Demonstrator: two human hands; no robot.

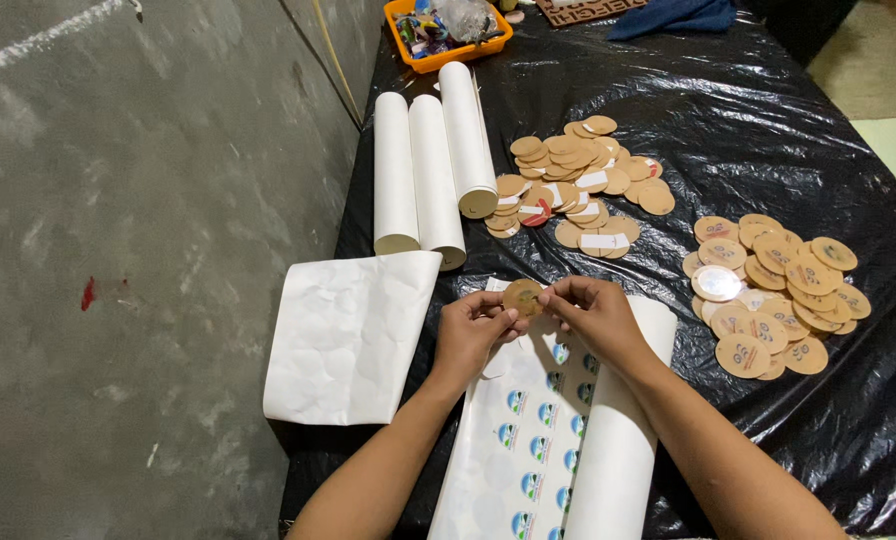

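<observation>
Black plastic sheeting [768, 110] is covering a table that is standing beside a grey concrete floor [118, 250], the film wrinkling and catching glare. At the near edge both hands are meeting over the work: the left hand [468, 335] is pinching the lower left rim of a small round brown disc [523, 296] between thumb and fingertips, and the right hand [593, 312] is closing narrowly on the disc's right rim, fingertips touching it. The disc is sitting between the two hands, face tilted up toward the camera, level with the knuckles; neither hand is nearer, both are on it. Directly beneath the wrists a white sticker sheet [528, 440] is lying with its long axis running from the person outward, blue-and-white round stickers in rows, its right edge curling into a roll. Just left of the left forearm a spent backing sheet [348, 335] is lying flat, showing empty circle outlines. Beyond it three white paper rolls [428, 170] are lying side by side, pointing away. Farther out, centre, a loose heap of plain discs [573, 180] is spreading; well to the right of the right hand a pile of discs with marked faces [778, 295] is overlapping. At the far edge an orange tray [448, 30] is holding small items, too small to tell.
</observation>
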